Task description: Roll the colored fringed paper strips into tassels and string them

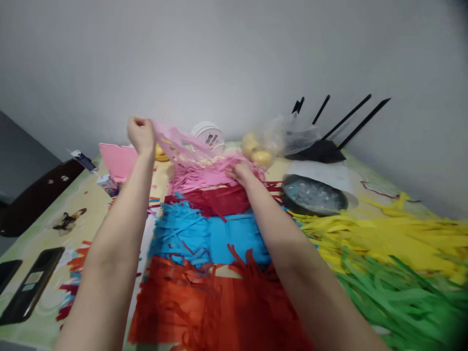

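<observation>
My left hand (140, 134) is raised above the table's far side, closed on one end of a strip of pink fringed paper (183, 146) that it lifts up. My right hand (239, 173) rests lower on the pile of pink fringe (204, 178), fingers pressed down onto it. Nearer to me lie layered bands of fringed paper: dark red (219, 200), blue (208, 234) and orange-red (219, 302).
Yellow (395, 234) and green (395, 292) fringe strips spread at the right. A dark bowl (314, 195), a black router (321, 148), a plastic bag with yellow round things (261, 144), a white tub (209, 134), a pink sheet (117, 161) and two phones (34, 282) sit around.
</observation>
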`<state>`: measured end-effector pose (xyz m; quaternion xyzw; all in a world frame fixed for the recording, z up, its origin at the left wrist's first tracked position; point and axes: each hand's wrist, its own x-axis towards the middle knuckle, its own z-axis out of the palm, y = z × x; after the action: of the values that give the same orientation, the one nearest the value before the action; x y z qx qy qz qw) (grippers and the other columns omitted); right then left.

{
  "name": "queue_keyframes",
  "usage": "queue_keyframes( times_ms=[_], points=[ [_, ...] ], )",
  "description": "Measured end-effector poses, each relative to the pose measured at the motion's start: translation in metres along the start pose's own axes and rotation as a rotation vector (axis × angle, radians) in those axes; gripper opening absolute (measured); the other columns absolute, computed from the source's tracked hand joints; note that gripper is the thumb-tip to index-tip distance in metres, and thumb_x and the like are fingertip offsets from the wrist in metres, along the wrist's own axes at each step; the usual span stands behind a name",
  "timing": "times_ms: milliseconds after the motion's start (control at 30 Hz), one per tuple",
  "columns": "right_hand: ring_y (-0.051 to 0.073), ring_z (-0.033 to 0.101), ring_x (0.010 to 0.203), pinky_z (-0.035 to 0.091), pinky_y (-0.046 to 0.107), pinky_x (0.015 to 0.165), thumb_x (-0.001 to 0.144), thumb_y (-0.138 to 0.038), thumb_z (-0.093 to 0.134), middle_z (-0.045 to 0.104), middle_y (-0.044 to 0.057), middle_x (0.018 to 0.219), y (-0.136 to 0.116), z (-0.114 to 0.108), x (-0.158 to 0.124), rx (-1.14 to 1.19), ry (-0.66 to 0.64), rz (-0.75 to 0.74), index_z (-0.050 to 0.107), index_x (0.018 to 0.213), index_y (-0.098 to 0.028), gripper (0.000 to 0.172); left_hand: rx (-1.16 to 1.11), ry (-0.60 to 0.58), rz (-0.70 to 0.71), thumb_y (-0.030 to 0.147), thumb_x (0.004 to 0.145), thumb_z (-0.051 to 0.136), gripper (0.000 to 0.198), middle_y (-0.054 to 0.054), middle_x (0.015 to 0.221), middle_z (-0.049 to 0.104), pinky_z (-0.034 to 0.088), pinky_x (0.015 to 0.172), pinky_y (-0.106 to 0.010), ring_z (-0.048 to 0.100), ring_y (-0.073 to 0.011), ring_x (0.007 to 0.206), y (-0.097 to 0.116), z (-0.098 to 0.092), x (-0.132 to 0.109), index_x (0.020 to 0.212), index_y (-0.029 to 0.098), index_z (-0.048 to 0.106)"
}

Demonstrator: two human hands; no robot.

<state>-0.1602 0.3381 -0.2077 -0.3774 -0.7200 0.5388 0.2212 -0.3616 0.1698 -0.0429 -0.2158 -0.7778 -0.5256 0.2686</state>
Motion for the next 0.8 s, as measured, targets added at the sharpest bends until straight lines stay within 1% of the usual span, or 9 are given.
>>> queue_keyframes(
  times_ms=[67, 133, 267, 367, 433, 500, 567, 633, 800],
  points=[
    [0.02, 0.064, 0.1, 0.056, 0.041, 0.084, 0.095, -0.035, 0.059, 0.062, 0.009, 0.121, -0.006, -0.011, -0.015, -0.01, -0.035, 0.009, 0.058, 0.124, -0.016, 0.034, -0.008, 0.072, 0.005, 0.0, 0.086, 0.041, 0.025, 0.003, 0.074, 0.043, 0.037, 0.079, -0.026, 0.044, -0.01, 0.077, 0.009, -0.036, 0.012, 0.071, 0.02, 0.038],
    [0.018, 0.067, 0.089, 0.057, 0.036, 0.077, 0.094, -0.033, 0.061, 0.067, 0.008, 0.107, -0.014, -0.023, -0.037, -0.104, -0.05, -0.014, 0.063, 0.113, -0.013, 0.028, -0.029, 0.086, 0.069, 0.0, 0.085, 0.04, 0.021, 0.002, 0.078, 0.046, 0.038, 0.08, -0.025, 0.045, -0.0099, 0.079, 0.016, -0.073, 0.003, 0.075, 0.018, 0.041],
    [0.022, 0.069, 0.074, 0.055, 0.033, 0.071, 0.087, -0.021, 0.06, 0.071, 0.01, 0.078, -0.037, -0.032, -0.111, -0.233, -0.012, -0.164, 0.07, 0.081, -0.009, 0.016, -0.046, -0.153, 0.278, 0.006, 0.074, 0.058, 0.013, 0.003, 0.073, 0.053, 0.04, 0.074, -0.026, 0.051, -0.0124, 0.074, 0.012, -0.128, -0.076, 0.072, 0.017, 0.051],
    [0.024, 0.065, 0.104, 0.05, 0.037, 0.095, 0.088, -0.025, 0.056, 0.071, 0.011, 0.109, -0.049, -0.013, -0.19, -0.266, 0.071, -0.409, 0.067, 0.11, -0.015, 0.027, 0.032, -0.463, 0.431, 0.01, 0.076, 0.055, 0.01, -0.001, 0.077, 0.056, 0.041, 0.074, -0.029, 0.053, -0.0169, 0.076, 0.002, -0.148, -0.152, 0.075, 0.019, 0.05],
    [0.028, 0.054, 0.123, 0.042, 0.045, 0.107, 0.086, -0.032, 0.059, 0.062, 0.016, 0.129, -0.047, 0.009, -0.238, -0.346, 0.111, -0.764, 0.058, 0.127, -0.014, 0.045, 0.073, -0.575, 0.413, 0.013, 0.078, 0.054, 0.007, -0.002, 0.079, 0.057, 0.042, 0.074, -0.031, 0.054, -0.0191, 0.078, 0.001, -0.157, -0.194, 0.077, 0.019, 0.05],
    [0.031, 0.043, 0.133, 0.037, 0.05, 0.111, 0.086, -0.03, 0.06, 0.053, 0.019, 0.14, -0.039, 0.027, -0.271, -0.44, 0.154, -0.9, 0.05, 0.136, -0.012, 0.055, 0.103, -0.667, 0.395, 0.015, 0.08, 0.052, 0.005, -0.004, 0.081, 0.059, 0.043, 0.076, -0.033, 0.055, -0.0207, 0.08, 0.005, -0.167, -0.226, 0.079, 0.019, 0.05],
    [0.032, 0.04, 0.136, 0.032, 0.054, 0.113, 0.085, -0.021, 0.058, 0.053, 0.018, 0.14, -0.028, 0.036, -0.287, -0.542, 0.197, -0.89, 0.052, 0.134, -0.012, 0.05, 0.149, -0.747, 0.411, 0.015, 0.082, 0.05, 0.004, -0.006, 0.085, 0.061, 0.043, 0.078, -0.036, 0.056, -0.0228, 0.084, 0.011, -0.18, -0.25, 0.081, 0.019, 0.051],
    [0.032, 0.047, 0.127, 0.028, 0.056, 0.114, 0.082, -0.012, 0.055, 0.064, 0.016, 0.127, -0.019, 0.032, -0.291, -0.623, 0.218, -0.843, 0.062, 0.119, -0.014, 0.038, 0.212, -0.793, 0.444, 0.017, 0.084, 0.048, 0.006, -0.008, 0.087, 0.064, 0.043, 0.081, -0.039, 0.056, -0.0254, 0.088, 0.015, -0.192, -0.265, 0.081, 0.019, 0.053],
    [0.028, 0.062, 0.097, 0.047, 0.042, 0.091, 0.071, -0.003, 0.049, 0.072, 0.012, 0.099, -0.019, -0.011, -0.299, -0.619, 0.077, -0.768, 0.067, 0.097, -0.016, 0.034, 0.031, -0.843, 0.471, 0.015, 0.08, 0.049, 0.021, -0.014, 0.108, 0.066, 0.043, 0.092, -0.042, 0.058, -0.0283, 0.104, 0.008, -0.207, -0.268, 0.099, 0.015, 0.058]
  ],
)
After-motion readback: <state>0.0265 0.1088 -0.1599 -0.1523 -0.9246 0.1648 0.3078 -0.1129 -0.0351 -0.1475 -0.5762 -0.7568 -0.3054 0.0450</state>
